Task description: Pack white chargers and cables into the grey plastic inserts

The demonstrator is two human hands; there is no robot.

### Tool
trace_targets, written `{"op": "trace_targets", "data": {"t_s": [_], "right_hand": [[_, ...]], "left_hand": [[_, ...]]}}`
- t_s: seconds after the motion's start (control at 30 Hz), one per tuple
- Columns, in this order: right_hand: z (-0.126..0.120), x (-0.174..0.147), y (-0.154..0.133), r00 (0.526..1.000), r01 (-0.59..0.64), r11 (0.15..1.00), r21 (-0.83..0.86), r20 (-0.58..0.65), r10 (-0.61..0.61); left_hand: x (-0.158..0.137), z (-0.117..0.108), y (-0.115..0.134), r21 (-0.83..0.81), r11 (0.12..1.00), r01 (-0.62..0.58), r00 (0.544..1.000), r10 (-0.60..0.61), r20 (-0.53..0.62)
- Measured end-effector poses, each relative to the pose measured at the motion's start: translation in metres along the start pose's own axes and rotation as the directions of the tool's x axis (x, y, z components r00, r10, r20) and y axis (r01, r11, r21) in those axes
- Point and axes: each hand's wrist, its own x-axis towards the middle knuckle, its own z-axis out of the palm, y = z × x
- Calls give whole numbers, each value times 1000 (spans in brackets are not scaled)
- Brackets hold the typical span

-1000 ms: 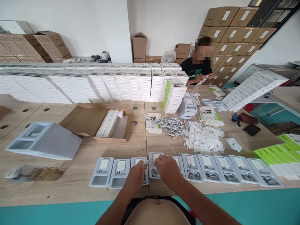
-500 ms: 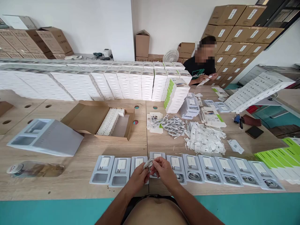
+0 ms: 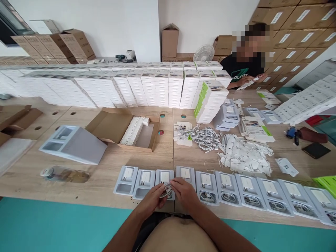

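A coiled white cable (image 3: 167,189) is held between my two hands, above the third tray (image 3: 172,174) from the left. My left hand (image 3: 153,196) is closed on the coil's left side. My right hand (image 3: 183,191) pinches it from the right. A row of grey plastic trays (image 3: 124,193) runs along the near table edge, each with a white charger block (image 3: 128,173) in its upper compartment. The two leftmost trays have bare lower compartments. Trays to my right hold a coiled cable (image 3: 207,196) below the block. My right hand partly hides the fourth tray's lower part.
Beyond the trays lie loose cables (image 3: 206,138), a pile of white slips (image 3: 245,154) and an open carton (image 3: 151,148) of white blocks. Stacked trays (image 3: 78,143) and a bottle (image 3: 65,174) lie left. White boxes (image 3: 147,89) form a wall; a co-worker (image 3: 245,66) sits behind.
My view has turned left, so the table's things sit further right. The cable in my hands is now gathered into a tighter coil, with both hands still on it.
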Motion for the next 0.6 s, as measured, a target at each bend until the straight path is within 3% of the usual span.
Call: {"op": "trace_targets", "data": {"t_s": [0.07,0.13,0.2,0.27,0.33,0.4,0.5,0.6], "right_hand": [[2,-1,-4,995,40,997,-61,97,-34],[3,-4,-6,990,25,998,-49,139,-18],[3,-6,-3,991,-46,999,15,127,44],[4,-7,3,988,-127,988,86,100,118],[5,-7,9,983,-175,977,124,83,166],[6,-7,13,980,-188,973,133,88,178],[4,-5,14,978,-193,973,129,111,179],[3,-4,15,972,-219,967,129,116,205]], "left_hand": [[-13,-15,-3,114,994,2,1000,1,-26],[-28,-38,-5,355,933,-56,993,90,-82],[-40,-66,-10,641,758,-116,968,232,-99],[-46,-94,-17,848,511,-141,944,328,-41],[-46,-116,-28,943,297,-149,929,369,31],[-43,-127,-40,973,176,-148,904,422,61],[-38,-130,-61,979,161,-122,862,506,25],[-39,-126,-83,975,174,-136,859,511,29]]}}
